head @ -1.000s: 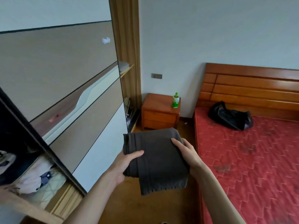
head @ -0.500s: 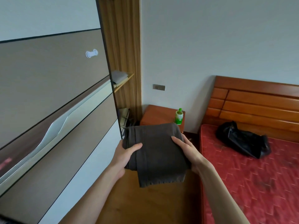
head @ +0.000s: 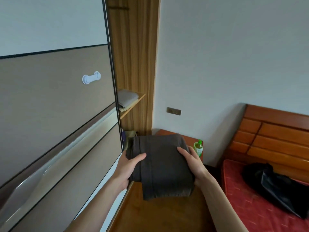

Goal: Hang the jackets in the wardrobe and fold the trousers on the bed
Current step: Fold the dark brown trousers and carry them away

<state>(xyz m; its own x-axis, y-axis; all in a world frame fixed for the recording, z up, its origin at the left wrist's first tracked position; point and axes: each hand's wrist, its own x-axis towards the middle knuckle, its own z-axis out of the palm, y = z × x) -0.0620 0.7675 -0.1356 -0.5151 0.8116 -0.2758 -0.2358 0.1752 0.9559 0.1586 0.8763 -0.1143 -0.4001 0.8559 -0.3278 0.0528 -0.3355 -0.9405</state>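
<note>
Folded dark grey trousers (head: 160, 166) are held in the air in front of me, between both hands. My left hand (head: 128, 166) grips their left edge with the thumb on top. My right hand (head: 192, 163) holds the right edge, thumb on top and fingers underneath. The wardrobe (head: 132, 64) stands just ahead on the left, its open right section showing a wooden shelf (head: 133, 106). A black jacket (head: 275, 183) lies crumpled on the red bed (head: 250, 208) at the right.
The wardrobe's sliding door (head: 58, 114) with a white knob (head: 91, 78) fills the left side. Folded light cloth (head: 127, 98) lies on the shelf. A wooden nightstand (head: 192, 141) with a green bottle (head: 198, 147) stands beyond the trousers, beside the wooden headboard (head: 275, 133).
I have moved closer to the wardrobe's open right section and my view has risen. The trousers stay gripped in both hands the same way.
</note>
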